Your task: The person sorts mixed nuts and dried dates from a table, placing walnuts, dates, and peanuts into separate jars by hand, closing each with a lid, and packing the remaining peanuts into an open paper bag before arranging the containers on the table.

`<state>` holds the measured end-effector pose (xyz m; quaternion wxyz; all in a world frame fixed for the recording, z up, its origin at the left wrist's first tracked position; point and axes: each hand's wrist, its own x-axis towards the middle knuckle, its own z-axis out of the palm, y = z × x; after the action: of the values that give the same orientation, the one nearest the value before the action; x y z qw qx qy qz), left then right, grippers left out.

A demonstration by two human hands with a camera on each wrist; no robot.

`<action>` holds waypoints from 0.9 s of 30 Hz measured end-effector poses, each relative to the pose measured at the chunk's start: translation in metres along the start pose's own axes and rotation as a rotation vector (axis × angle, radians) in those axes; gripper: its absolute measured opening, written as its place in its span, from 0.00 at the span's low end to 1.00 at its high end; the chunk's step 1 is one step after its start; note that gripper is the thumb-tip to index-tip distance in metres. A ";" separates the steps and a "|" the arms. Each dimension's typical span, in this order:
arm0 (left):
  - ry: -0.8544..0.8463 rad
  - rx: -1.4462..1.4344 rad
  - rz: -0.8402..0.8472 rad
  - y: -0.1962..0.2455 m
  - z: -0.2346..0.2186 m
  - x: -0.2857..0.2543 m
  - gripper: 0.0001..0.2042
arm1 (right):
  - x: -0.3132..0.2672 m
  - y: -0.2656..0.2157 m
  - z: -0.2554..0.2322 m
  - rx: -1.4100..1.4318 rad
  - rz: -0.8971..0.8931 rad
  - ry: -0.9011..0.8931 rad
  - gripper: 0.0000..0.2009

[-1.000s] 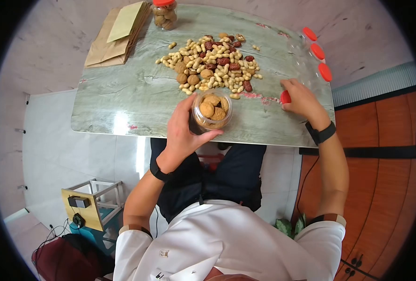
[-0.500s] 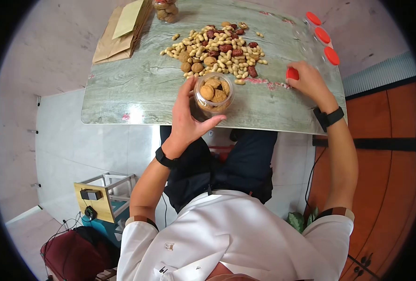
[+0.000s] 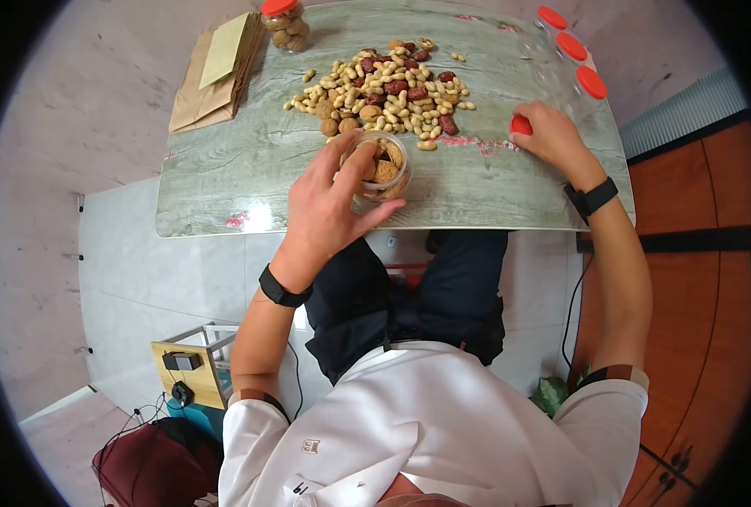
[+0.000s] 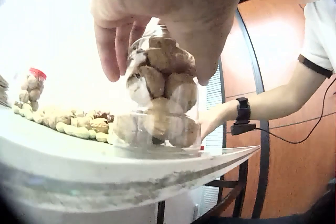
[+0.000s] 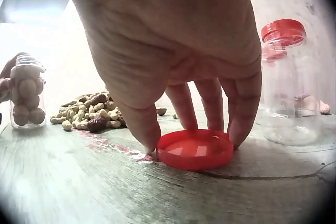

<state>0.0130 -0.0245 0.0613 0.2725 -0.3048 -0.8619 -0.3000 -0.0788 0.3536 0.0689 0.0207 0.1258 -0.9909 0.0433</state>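
A clear jar of walnuts without a lid (image 3: 390, 184) stands near the table's front edge. My left hand (image 3: 320, 198) is over it, one finger bent across the mouth onto the walnuts and the thumb stretched out on the near side. In the left wrist view, fingers and thumb hang fairly straight on either side of the jar (image 4: 157, 90). My right hand (image 3: 553, 139) holds a red lid (image 5: 195, 150) low at the table, thumb on one side and fingers on the other. A pile of peanuts, red dates and walnuts (image 3: 384, 89) lies just beyond the jar.
At the back left, a red-lidded jar of walnuts (image 3: 286, 29) stands beside folded brown paper bags (image 3: 215, 93). Several clear jars with red lids (image 3: 591, 82) line the right edge. Below the table on the left is a small stool (image 3: 185, 363).
My left hand has shifted from the jar's side up over its mouth, a finger now among the walnuts. The right hand keeps the red lid in nearly the same place.
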 end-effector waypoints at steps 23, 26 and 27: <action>0.237 -0.548 -0.328 0.004 0.051 -0.019 0.68 | -0.005 -0.144 -0.048 1.370 -0.468 0.156 0.18; 0.279 -0.506 -0.345 0.007 0.050 -0.017 0.65 | 0.000 -0.162 -0.038 1.338 -0.521 0.187 0.17; 0.266 -0.492 -0.346 0.008 0.050 -0.016 0.65 | 0.001 -0.164 -0.033 1.235 -0.576 0.201 0.18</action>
<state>0.0151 0.0085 0.0199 0.2462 -0.1687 -0.7594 -0.5782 -0.0378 0.1978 0.1149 0.0475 0.3683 -0.7051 0.6041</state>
